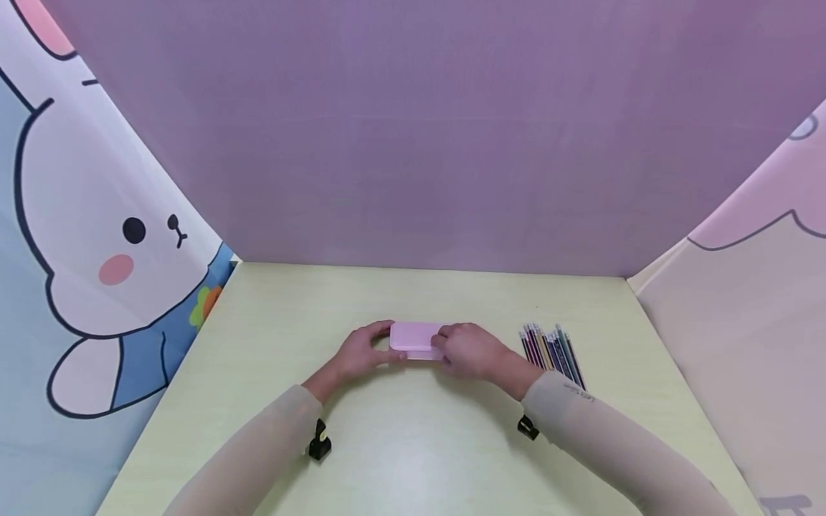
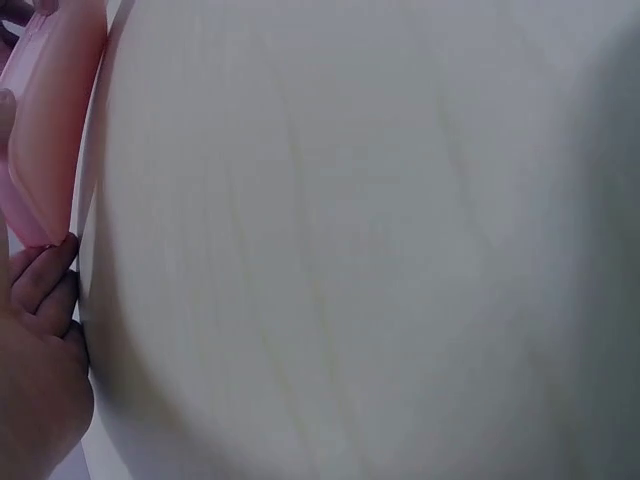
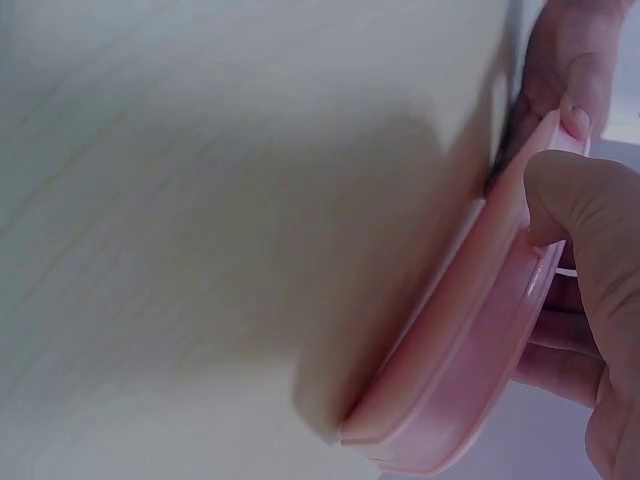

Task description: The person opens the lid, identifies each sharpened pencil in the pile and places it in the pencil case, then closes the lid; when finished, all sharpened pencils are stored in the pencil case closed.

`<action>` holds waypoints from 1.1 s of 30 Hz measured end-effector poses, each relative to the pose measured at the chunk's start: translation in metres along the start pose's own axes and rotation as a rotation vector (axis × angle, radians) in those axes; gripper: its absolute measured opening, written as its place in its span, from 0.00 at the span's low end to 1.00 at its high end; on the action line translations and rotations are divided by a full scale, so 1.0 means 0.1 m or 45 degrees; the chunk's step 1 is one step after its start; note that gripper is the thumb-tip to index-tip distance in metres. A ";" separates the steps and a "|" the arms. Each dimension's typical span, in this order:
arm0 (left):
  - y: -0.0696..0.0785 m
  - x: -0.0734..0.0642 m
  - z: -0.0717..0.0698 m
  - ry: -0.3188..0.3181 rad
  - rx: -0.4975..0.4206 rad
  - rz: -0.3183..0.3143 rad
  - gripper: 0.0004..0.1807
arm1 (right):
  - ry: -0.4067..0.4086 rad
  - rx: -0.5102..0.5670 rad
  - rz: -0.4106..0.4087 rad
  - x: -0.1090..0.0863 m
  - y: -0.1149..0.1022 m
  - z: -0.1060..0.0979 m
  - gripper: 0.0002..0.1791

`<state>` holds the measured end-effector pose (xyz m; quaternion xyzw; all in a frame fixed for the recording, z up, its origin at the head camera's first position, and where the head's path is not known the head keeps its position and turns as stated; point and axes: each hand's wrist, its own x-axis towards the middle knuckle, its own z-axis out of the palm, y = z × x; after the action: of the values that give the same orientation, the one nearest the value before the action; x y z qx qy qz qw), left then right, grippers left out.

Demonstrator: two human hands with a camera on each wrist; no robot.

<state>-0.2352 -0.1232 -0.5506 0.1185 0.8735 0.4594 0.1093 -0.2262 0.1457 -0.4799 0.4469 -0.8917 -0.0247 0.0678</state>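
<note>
Pink case (image 1: 413,335) sits mid-table, long side running left-right, both hands on it. Left hand (image 1: 357,353): fingers bent round the left end, thumb along the near left corner, gripping. Right hand (image 1: 474,351): thumb bent against the near side, fingers on the right part, pinching it; right wrist view confirms thumb contact. Seam visible along the case side; cannot tell whether the lid is fully seated. Pencils (image 1: 548,351) lie right of the case, well apart from it, side by side in a loose row, far ends pointing away, some near ends hidden by the right sleeve (image 1: 613,430). Left sleeve (image 1: 258,444) comes in from the near left. Small black device at each wrist. Table (image 1: 400,451) is pale wood-look; purple panel (image 1: 439,143) at the far side, cartoon rabbit print (image 1: 90,236) left, pink-and-cream print (image 1: 742,322) right.
</note>
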 end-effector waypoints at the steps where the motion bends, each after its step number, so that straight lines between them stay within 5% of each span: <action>1: 0.01 0.00 0.00 -0.003 0.001 -0.003 0.51 | -0.013 -0.012 -0.001 0.00 -0.01 0.00 0.11; 7: 0.02 0.00 0.01 -0.009 -0.009 -0.003 0.51 | -0.024 -0.027 -0.018 -0.02 0.00 -0.01 0.15; 14: 0.02 0.01 0.01 -0.032 0.023 0.008 0.54 | 0.096 0.036 -0.079 -0.08 0.12 0.04 0.10; 22: -0.02 -0.01 0.00 -0.032 0.096 0.022 0.57 | 0.115 0.304 0.024 -0.25 0.25 0.12 0.15; 33: -0.02 -0.02 0.01 -0.044 0.074 0.031 0.57 | 0.107 0.364 0.197 -0.55 0.48 0.10 0.18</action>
<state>-0.2336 -0.1243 -0.5522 0.1401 0.8830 0.4329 0.1151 -0.2336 0.2182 -0.4902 0.3824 -0.9143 0.1263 0.0425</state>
